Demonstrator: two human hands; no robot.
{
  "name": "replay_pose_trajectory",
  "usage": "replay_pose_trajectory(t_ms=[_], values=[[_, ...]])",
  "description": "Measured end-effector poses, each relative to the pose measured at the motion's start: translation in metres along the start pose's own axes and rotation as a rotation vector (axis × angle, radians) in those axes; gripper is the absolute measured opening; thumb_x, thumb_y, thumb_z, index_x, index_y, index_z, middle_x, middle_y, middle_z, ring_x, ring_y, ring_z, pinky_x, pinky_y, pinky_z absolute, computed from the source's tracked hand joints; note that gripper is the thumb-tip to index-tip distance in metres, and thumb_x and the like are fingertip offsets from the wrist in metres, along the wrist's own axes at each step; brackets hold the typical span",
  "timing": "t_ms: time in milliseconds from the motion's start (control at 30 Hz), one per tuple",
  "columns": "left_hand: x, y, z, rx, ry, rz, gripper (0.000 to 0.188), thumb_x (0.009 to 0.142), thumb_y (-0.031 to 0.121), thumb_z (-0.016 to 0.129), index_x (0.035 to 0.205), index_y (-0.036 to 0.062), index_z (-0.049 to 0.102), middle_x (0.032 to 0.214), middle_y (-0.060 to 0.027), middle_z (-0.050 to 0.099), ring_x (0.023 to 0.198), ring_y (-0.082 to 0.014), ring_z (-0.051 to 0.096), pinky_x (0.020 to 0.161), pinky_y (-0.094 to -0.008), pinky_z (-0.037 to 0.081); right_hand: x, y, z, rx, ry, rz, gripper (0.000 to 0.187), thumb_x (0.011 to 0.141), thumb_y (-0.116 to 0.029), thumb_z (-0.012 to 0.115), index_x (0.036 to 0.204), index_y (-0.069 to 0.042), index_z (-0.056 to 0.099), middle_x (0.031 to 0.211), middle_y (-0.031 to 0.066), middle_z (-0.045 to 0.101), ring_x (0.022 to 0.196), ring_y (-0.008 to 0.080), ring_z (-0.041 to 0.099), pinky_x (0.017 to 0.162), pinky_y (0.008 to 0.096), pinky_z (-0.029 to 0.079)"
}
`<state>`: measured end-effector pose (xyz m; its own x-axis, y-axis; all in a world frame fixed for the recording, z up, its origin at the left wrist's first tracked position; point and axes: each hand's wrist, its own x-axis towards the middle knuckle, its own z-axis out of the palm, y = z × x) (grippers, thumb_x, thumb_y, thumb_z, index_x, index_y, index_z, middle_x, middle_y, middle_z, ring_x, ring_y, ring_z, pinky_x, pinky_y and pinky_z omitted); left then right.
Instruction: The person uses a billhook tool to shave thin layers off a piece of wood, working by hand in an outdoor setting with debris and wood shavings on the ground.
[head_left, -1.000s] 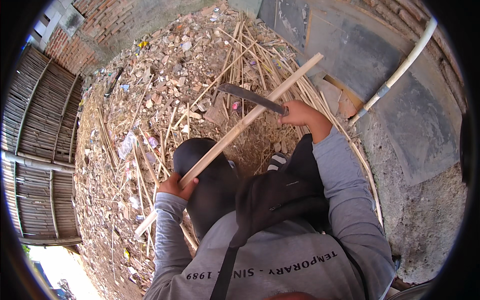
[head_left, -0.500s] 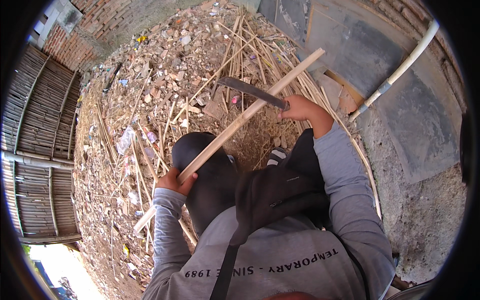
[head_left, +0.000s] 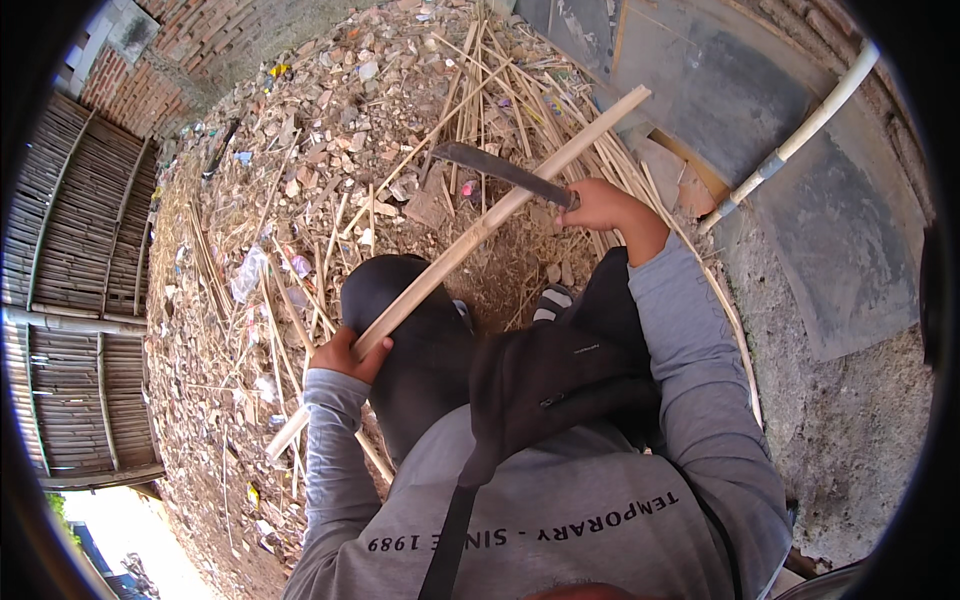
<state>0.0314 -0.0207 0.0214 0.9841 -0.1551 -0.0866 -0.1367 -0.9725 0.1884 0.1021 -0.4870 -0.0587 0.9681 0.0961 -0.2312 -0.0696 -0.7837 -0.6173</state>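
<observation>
A long pale strip, bamboo or wood (head_left: pixel 450 262), slants from my lower left up to the far right, across my left knee. Its lower part is gripped in my left hand (head_left: pixel 347 358), the thumb on the near side and the fingers wrapped round it. My right hand (head_left: pixel 605 210) is closed on the handle of a machete (head_left: pixel 500 173). The dark blade points to the left and crosses the strip at its upper part, seemingly resting against it. Most of the handle is hidden in my fist.
Rubble and litter (head_left: pixel 330 150) cover the ground. Several thin split strips (head_left: pixel 490 80) lie in a pile ahead, others to my left. Grey panels (head_left: pixel 740 110) and a white pipe (head_left: pixel 810 125) stand on the right. A bamboo-slat wall (head_left: pixel 85 210) is on the left. A black bag (head_left: pixel 560 375) hangs at my front.
The machete has shifted slightly up and left along with my right hand. The strip's far end is a little higher. My left hand keeps its hold at nearly the same place.
</observation>
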Motion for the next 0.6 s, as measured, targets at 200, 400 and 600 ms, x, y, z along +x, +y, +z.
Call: replay_pose_trajectory(t_ms=[200,400,600], values=[[0.0,-0.001,0.0,0.002,0.003,0.003,0.063,0.076,0.064,0.068,0.083,0.0019,0.06,0.07,-0.0207,0.065,0.069,-0.041,0.066,0.063,-0.047,0.052,-0.001,-0.002,-0.001,0.015,-0.021,0.011,0.044,0.07,-0.04,0.079,0.093,-0.003,0.068,0.089,0.019,0.069,0.087,0.0334,0.067,0.075,0.042,0.05],[0.0,0.003,0.0,0.018,0.003,-0.018,0.064,0.077,0.065,0.067,0.083,0.0013,0.06,0.069,-0.021,0.065,0.069,-0.0404,0.066,0.063,-0.0473,0.052,-0.01,-0.032,-0.001,-0.26,0.138,0.117,0.031,0.072,-0.03,0.074,0.09,-0.006,0.069,0.08,0.0154,0.068,0.08,0.0301,0.066,0.07,0.0408,0.05],[0.0,-0.003,0.002,-0.029,-0.012,-0.029,0.063,0.075,0.064,0.069,0.083,0.0015,0.06,0.07,-0.0201,0.065,0.069,-0.0392,0.066,0.063,-0.0452,0.052,-0.002,-0.025,-0.016,-0.149,0.163,0.12,0.033,0.071,-0.031,0.071,0.089,-0.003,0.07,0.081,0.0207,0.067,0.079,0.0366,0.066,0.07,0.0447,0.052]])
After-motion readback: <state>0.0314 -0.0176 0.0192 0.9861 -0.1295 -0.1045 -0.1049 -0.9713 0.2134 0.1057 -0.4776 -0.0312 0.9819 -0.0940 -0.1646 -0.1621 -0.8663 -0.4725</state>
